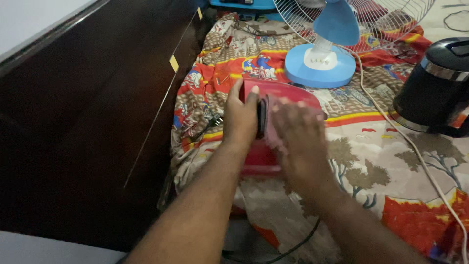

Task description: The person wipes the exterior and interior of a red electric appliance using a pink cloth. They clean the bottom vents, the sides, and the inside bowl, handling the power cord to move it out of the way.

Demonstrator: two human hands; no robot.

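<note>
Left hand: the left hand (240,120) is clamping down on the near-left side of a red clothes iron (273,98), fingers curled over its top edge and thumb up, closed on the body beside the dark handle (263,117).
Right hand: the right hand (299,142) is lying across the iron's right side, blurred by motion; it is partly cupped over what looks like a pinkish cloth (278,139), but whether it is gripping or only pressing cannot be told.
Iron: it is sitting directly under both hands on the patterned bedcover (361,161), its nose pointing away from the wrists.
Arm pose: both forearms are coming in from the lower edge and converging, wrists nearly level, left straighter, right angled inward.
Doing it well, as a judgement: the left hand probably needs to be pinning the iron firmly so it is not sliding on the soft cover, while the right is working in short strokes and keeping clear of the black cord (288,249) trailing below the wrists.
Beyond the fingertips: a blue table fan (320,63) is standing just past the iron.
Right of the right hand: a black electric kettle (435,88) is resting well apart, with a white cable (415,156) running between.
Left of the left hand: a dark wooden board (88,127) is lining the bed.
</note>
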